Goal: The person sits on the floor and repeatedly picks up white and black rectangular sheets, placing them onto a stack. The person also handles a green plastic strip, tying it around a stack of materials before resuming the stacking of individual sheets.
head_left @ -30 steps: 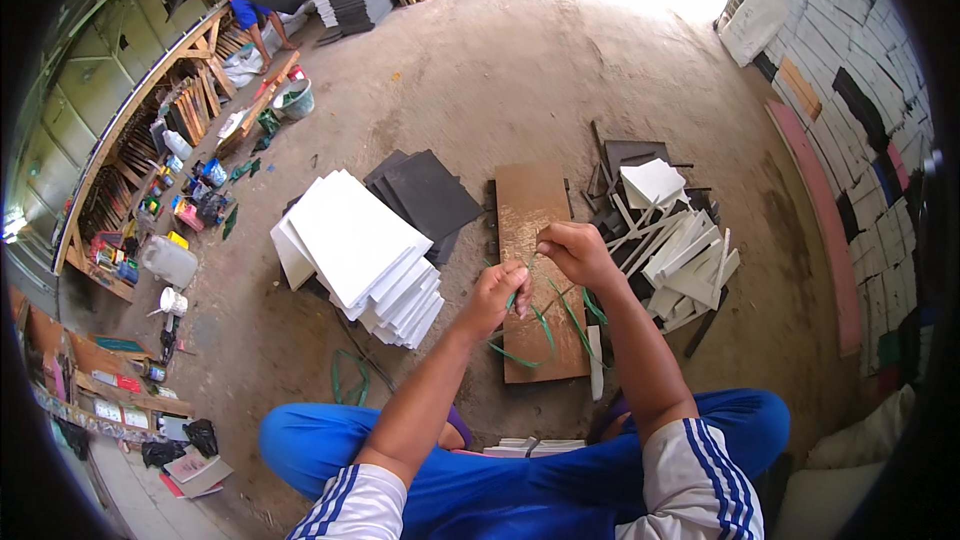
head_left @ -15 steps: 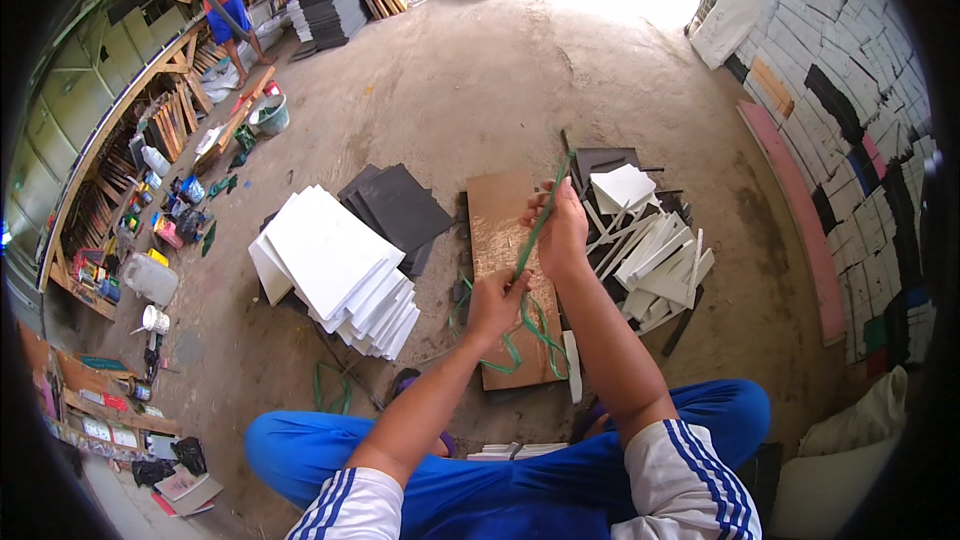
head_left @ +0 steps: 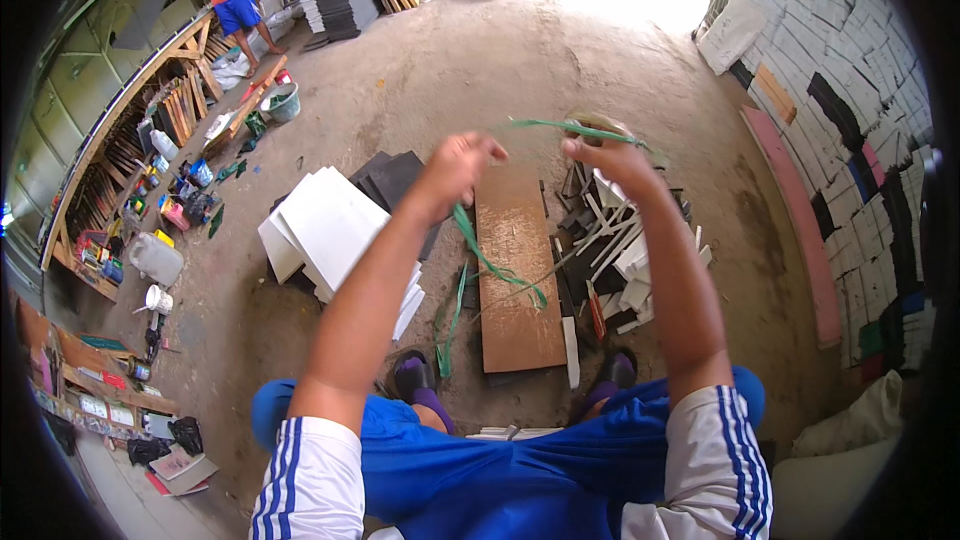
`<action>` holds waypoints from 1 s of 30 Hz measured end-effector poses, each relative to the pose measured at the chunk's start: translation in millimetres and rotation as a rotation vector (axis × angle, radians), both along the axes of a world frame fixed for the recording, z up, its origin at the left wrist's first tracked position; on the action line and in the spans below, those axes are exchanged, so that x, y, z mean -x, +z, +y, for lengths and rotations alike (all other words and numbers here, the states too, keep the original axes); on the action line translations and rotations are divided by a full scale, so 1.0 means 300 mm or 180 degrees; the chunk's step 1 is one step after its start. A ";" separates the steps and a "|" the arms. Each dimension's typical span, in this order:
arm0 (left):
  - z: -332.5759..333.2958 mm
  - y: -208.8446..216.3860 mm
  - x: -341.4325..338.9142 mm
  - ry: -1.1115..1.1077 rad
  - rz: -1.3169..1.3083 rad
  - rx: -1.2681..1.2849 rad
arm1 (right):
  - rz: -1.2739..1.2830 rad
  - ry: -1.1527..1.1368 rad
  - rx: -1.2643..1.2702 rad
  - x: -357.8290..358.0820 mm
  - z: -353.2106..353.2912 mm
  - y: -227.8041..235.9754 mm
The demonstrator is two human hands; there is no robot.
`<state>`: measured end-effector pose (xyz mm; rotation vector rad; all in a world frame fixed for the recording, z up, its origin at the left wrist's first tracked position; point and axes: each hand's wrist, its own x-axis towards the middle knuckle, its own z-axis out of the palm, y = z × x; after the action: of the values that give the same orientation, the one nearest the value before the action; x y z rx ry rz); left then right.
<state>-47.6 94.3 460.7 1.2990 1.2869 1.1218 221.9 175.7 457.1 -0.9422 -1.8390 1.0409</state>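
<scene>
— Tell me, what do your hands have?
— My left hand [head_left: 462,175] has a narrow grip, with the green strip [head_left: 467,230] inside it. At my right hand [head_left: 618,162] the fingers bend beside the strip, but they are blurred, so I cannot tell how firmly they press.

— Why are the hands apart like this?
— I believe the distance keeps the upper part of the strip straight. It crosses between my hands in the upper middle of the frame. The rest hangs loose from the left hand, over the board [head_left: 520,325] at the centre, and one part reaches down near my left shoe [head_left: 414,376].

— And the board, why there?
— It lies lengthwise between my feet, on the floor, probably because both arms reach it equally.

— What stands around it?
— White sheets [head_left: 325,225] are piled left of centre, dark sheets [head_left: 402,178] just behind them. The scraps [head_left: 635,265] lie right of the board; I suppose this separation leaves its top free for handling.
</scene>
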 end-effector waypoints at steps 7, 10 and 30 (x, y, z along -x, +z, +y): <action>0.026 0.218 0.327 0.1116 -0.0529 -0.0721 | -0.2774 -0.2239 -0.1392 -0.766 0.325 0.065; 0.021 0.170 0.420 0.1504 -0.0656 -0.0523 | -0.3105 -0.3325 -0.0686 -1.161 0.327 0.056; 0.026 -0.108 -0.145 -0.0291 0.1857 -0.0794 | -0.2057 -0.0496 -0.0413 -0.415 -0.013 0.035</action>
<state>-4.0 102.0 428.4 1.9490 1.5103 0.8857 346.3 171.9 467.6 -1.4289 -2.2640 0.5391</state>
